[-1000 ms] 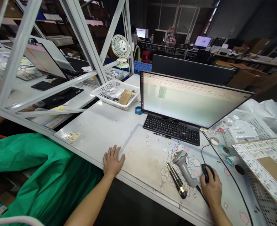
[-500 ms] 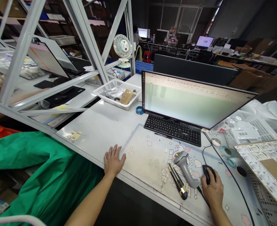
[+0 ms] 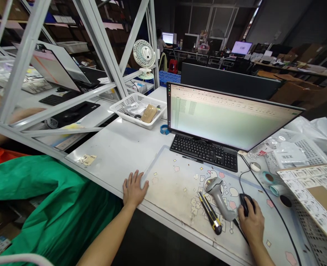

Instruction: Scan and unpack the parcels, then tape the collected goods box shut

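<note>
My left hand (image 3: 134,189) lies flat with fingers spread on the front edge of the white desk (image 3: 110,147), holding nothing. At the right, my right hand (image 3: 251,220) rests over a black computer mouse (image 3: 246,204) on the printed desk mat (image 3: 169,192). Left of that hand lies a grey barcode scanner (image 3: 221,199), its cable passing under my wrist. A yellow and black box cutter (image 3: 210,213) is beside the scanner. Behind them stand a black keyboard (image 3: 204,152) and a monitor (image 3: 224,118) with a spreadsheet on its screen.
A white basket (image 3: 140,111) holds small packed items, with a blue tape roll (image 3: 164,129) near it. Label sheets (image 3: 313,199) lie at the right. Metal frame bars (image 3: 97,44) divide off the left desk, where another person's arm (image 3: 19,118) shows. Green cloth (image 3: 49,199) hangs at lower left.
My two hands look the same, the right still on the mouse. The other person's arm at the far left has shifted. The view has moved very slightly.
</note>
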Action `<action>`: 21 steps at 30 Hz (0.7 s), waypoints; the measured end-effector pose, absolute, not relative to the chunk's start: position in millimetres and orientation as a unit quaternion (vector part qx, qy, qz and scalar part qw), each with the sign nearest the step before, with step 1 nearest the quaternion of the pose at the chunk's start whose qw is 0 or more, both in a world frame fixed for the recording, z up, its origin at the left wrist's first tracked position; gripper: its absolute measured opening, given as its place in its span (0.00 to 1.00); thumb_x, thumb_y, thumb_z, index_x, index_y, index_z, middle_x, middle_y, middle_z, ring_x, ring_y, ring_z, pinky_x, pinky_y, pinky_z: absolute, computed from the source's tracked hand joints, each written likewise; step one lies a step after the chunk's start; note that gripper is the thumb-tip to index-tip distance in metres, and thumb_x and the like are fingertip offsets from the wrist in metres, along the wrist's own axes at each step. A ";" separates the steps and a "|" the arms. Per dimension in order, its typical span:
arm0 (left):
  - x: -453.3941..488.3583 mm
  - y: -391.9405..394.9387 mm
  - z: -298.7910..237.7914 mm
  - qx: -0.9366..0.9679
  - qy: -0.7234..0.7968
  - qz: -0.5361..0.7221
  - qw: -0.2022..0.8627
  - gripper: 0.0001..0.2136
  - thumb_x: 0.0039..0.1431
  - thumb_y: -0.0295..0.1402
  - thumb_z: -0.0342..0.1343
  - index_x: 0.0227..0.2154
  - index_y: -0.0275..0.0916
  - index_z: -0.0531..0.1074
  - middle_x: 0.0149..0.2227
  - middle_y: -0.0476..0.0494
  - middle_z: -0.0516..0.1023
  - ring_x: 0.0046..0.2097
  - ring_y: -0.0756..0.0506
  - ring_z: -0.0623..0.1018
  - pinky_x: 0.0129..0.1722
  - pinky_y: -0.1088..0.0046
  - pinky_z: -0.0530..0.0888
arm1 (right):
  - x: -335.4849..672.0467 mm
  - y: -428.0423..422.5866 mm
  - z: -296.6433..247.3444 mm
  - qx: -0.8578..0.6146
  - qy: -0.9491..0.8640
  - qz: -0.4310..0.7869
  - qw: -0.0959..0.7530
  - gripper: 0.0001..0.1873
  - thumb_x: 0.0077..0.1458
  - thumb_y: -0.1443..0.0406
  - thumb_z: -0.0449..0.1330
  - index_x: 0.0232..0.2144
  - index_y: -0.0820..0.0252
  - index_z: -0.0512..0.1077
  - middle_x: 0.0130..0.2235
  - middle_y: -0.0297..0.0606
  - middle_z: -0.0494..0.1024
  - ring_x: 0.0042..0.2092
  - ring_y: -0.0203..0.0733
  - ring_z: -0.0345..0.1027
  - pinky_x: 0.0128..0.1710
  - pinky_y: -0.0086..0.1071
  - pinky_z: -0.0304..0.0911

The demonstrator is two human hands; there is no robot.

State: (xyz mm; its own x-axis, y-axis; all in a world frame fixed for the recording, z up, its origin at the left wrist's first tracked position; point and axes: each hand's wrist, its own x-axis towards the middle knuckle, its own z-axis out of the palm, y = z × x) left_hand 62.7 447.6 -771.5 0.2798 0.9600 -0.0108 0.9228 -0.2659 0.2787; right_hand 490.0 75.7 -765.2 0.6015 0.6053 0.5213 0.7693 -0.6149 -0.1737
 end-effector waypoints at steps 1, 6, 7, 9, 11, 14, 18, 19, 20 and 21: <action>62.8 447.5 -771.3 0.792 0.594 0.081 0.116 0.27 0.72 0.44 0.49 0.68 0.42 0.71 0.77 0.41 0.61 0.78 0.34 0.55 0.77 0.47 0.49 | 490.0 75.8 -765.4 -0.874 -0.392 -0.213 0.195 0.27 0.69 0.54 0.54 0.59 0.66 0.78 0.65 0.61 0.72 0.59 0.64 0.72 0.54 0.53 0.69; 62.5 447.7 -771.9 0.792 0.594 0.079 0.114 0.27 0.72 0.44 0.48 0.68 0.41 0.71 0.77 0.41 0.61 0.78 0.34 0.55 0.77 0.47 0.49 | 488.8 76.3 -764.8 -0.877 -0.386 -0.210 0.195 0.27 0.69 0.54 0.54 0.59 0.65 0.78 0.64 0.60 0.72 0.60 0.64 0.71 0.55 0.54 0.69; 62.4 447.9 -772.1 0.793 0.594 0.079 0.113 0.27 0.72 0.44 0.48 0.68 0.41 0.71 0.77 0.41 0.61 0.78 0.34 0.55 0.77 0.47 0.49 | 488.4 76.4 -764.2 -0.878 -0.384 -0.208 0.196 0.27 0.68 0.54 0.54 0.59 0.65 0.78 0.64 0.60 0.72 0.60 0.64 0.71 0.55 0.54 0.69; 62.3 448.1 -772.3 0.793 0.594 0.079 0.112 0.27 0.72 0.44 0.48 0.68 0.41 0.72 0.77 0.41 0.61 0.78 0.34 0.55 0.77 0.48 0.49 | 487.4 76.8 -762.9 -0.879 -0.382 -0.207 0.198 0.27 0.68 0.54 0.54 0.59 0.65 0.78 0.64 0.59 0.72 0.60 0.64 0.71 0.55 0.54 0.69; 62.2 448.2 -772.0 0.793 0.594 0.079 0.113 0.27 0.72 0.44 0.48 0.68 0.41 0.72 0.77 0.41 0.61 0.78 0.34 0.55 0.77 0.48 0.49 | 486.2 77.2 -761.6 -0.879 -0.381 -0.207 0.200 0.27 0.68 0.55 0.55 0.59 0.65 0.78 0.64 0.59 0.72 0.59 0.64 0.71 0.55 0.54 0.69; 62.3 447.9 -771.3 0.793 0.593 0.079 0.116 0.27 0.72 0.44 0.49 0.68 0.41 0.72 0.77 0.41 0.61 0.78 0.34 0.55 0.77 0.47 0.48 | 484.5 77.9 -759.9 -0.879 -0.377 -0.210 0.204 0.26 0.66 0.56 0.56 0.58 0.65 0.78 0.63 0.59 0.73 0.59 0.64 0.71 0.55 0.55 0.69; 62.2 447.2 -770.1 0.793 0.594 0.078 0.112 0.26 0.72 0.44 0.49 0.68 0.42 0.72 0.77 0.41 0.60 0.78 0.35 0.55 0.77 0.48 0.48 | 483.0 78.2 -758.6 -0.881 -0.370 -0.210 0.205 0.26 0.66 0.56 0.56 0.57 0.65 0.78 0.63 0.58 0.73 0.58 0.63 0.71 0.55 0.54 0.69; 62.1 447.1 -770.0 0.793 0.595 0.076 0.111 0.26 0.72 0.44 0.49 0.68 0.42 0.71 0.77 0.42 0.60 0.78 0.35 0.55 0.77 0.48 0.48 | 482.8 78.1 -758.4 -0.882 -0.370 -0.209 0.205 0.26 0.65 0.56 0.56 0.57 0.65 0.78 0.63 0.58 0.73 0.58 0.63 0.71 0.55 0.53 0.69; 61.9 447.1 -769.9 0.793 0.594 0.073 0.111 0.26 0.72 0.44 0.49 0.69 0.43 0.71 0.77 0.42 0.60 0.78 0.35 0.55 0.77 0.48 0.48 | 482.6 78.0 -758.3 -0.882 -0.370 -0.208 0.204 0.26 0.65 0.56 0.56 0.57 0.65 0.78 0.63 0.58 0.73 0.58 0.63 0.71 0.55 0.53 0.68; 61.7 447.2 -770.0 0.794 0.593 0.070 0.112 0.27 0.73 0.45 0.48 0.69 0.43 0.71 0.77 0.42 0.60 0.79 0.35 0.55 0.77 0.48 0.48 | 482.5 77.9 -758.2 -0.883 -0.370 -0.207 0.204 0.26 0.65 0.56 0.56 0.57 0.65 0.78 0.63 0.58 0.73 0.58 0.63 0.70 0.55 0.53 0.68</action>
